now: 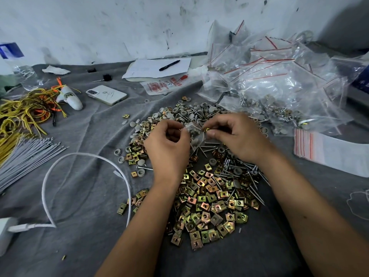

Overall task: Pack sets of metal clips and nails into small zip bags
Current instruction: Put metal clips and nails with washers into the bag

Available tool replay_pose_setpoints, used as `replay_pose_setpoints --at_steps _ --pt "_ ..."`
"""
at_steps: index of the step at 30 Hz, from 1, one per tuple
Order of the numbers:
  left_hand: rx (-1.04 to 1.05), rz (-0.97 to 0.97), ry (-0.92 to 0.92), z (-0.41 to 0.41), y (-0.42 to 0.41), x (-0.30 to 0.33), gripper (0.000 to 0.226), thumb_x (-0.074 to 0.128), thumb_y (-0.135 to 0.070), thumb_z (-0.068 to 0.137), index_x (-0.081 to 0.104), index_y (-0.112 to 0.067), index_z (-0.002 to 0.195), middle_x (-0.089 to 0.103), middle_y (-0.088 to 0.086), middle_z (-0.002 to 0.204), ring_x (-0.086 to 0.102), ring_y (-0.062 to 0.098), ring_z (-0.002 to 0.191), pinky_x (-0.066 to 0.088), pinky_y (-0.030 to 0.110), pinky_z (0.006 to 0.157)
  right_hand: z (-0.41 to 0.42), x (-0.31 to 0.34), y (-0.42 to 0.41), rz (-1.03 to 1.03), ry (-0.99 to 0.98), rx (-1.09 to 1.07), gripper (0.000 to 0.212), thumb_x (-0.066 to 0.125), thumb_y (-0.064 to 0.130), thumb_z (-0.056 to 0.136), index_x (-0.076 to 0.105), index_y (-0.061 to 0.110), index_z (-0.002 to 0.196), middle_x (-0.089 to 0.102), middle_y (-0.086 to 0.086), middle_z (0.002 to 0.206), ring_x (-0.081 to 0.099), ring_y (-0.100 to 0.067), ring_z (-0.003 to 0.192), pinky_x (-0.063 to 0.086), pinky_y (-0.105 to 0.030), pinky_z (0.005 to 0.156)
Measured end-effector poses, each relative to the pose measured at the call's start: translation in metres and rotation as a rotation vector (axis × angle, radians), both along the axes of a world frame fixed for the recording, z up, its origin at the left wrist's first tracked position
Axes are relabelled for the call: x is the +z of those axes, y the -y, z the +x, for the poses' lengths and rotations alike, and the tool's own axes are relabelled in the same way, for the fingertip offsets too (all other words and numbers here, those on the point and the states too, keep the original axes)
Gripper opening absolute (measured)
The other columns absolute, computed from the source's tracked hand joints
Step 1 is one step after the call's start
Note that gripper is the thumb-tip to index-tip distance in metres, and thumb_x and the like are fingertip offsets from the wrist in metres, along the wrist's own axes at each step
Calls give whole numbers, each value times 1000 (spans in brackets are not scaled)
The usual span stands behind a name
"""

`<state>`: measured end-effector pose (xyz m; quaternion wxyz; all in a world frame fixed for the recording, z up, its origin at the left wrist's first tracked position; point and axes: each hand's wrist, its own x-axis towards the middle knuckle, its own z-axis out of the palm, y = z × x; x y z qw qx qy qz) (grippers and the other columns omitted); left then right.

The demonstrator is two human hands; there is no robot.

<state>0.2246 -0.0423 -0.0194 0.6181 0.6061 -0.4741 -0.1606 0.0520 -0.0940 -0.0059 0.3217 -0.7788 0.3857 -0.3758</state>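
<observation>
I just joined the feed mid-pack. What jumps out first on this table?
The big heap of gold metal clips, mixed with nails and grey caps, spreads over the grey cloth at centre. Above it the left hand and right hand hold a small zip bag, the right pinching a clip at its mouth. A mound of filled bags is piled far right.

A makeshift small-parts packing workshop: a counter under wrinkled grey cloth (83, 136) against a scuffed white wall (119, 27), heaped with square brass-coloured metal clips (205, 208), and a far-right pile of clear red-striped zip bags (279, 76).
</observation>
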Motion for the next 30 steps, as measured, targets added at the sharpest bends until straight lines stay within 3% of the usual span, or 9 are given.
replay_pose_setpoints --at_steps 4,8,13,16,19,22,24,27,30 --pt "-11 -15 16 1 -1 0 14 73 -4 88 70 -18 85 67 -7 73 60 3 63 50 17 56 0 1 -1 25 -6 36 18 69 11 96 72 28 99 77 10 88 73 -4 85 58 -19 82" --pt "-44 -9 63 1 -1 0 12 73 -3 89 72 -15 87 67 -7 72 60 4 62 49 17 56 1 0 -3 -43 -66 14 14 69 12 95 74 24 101 75 11 84 71 0 82 54 -14 77" --pt "-26 -21 77 0 -2 0 9 72 -3 89 73 -12 87 69 -6 74 62 6 65 51 19 58 -6 1 2 -124 -109 -182 10 80 16 87 78 16 97 71 17 82 68 6 77 49 -7 69" --pt "-23 -16 64 0 -1 0 9 71 -4 89 73 -12 88 69 -6 74 62 5 65 52 19 59 -11 4 1 -135 -84 -208 11 82 15 85 78 19 95 74 11 83 71 -2 74 57 -19 73" --pt "-31 -18 67 0 -2 0 11 71 -3 88 73 -14 87 68 -7 74 62 5 65 51 18 58 -7 8 -2 -272 -81 -155 18 84 10 80 80 19 95 70 12 87 65 0 83 50 -15 75" --pt "-51 -13 71 0 -2 0 10 72 -3 89 72 -14 87 68 -6 74 61 5 65 50 18 58 -1 8 -4 -354 -98 -125 14 84 12 79 81 14 93 71 7 86 64 -11 84 52 -26 74" --pt "-57 -17 75 0 -2 0 11 73 -3 89 72 -14 87 67 -6 74 61 4 65 50 17 58 0 7 -4 -349 -112 -129 14 85 12 80 81 15 93 70 8 86 64 -10 83 53 -26 74" --pt "-60 -14 69 0 -2 0 11 73 -4 89 72 -15 87 67 -7 74 61 4 65 50 17 58 -4 6 -2 -301 -104 -110 14 85 12 81 81 17 92 69 14 84 66 -4 81 51 -14 71" --pt "-56 -13 68 0 -2 -1 12 72 -4 89 71 -15 87 67 -7 75 61 3 65 48 15 58 -12 9 -2 -132 -143 -30 11 86 25 80 79 29 88 72 18 81 67 1 82 51 -15 71"
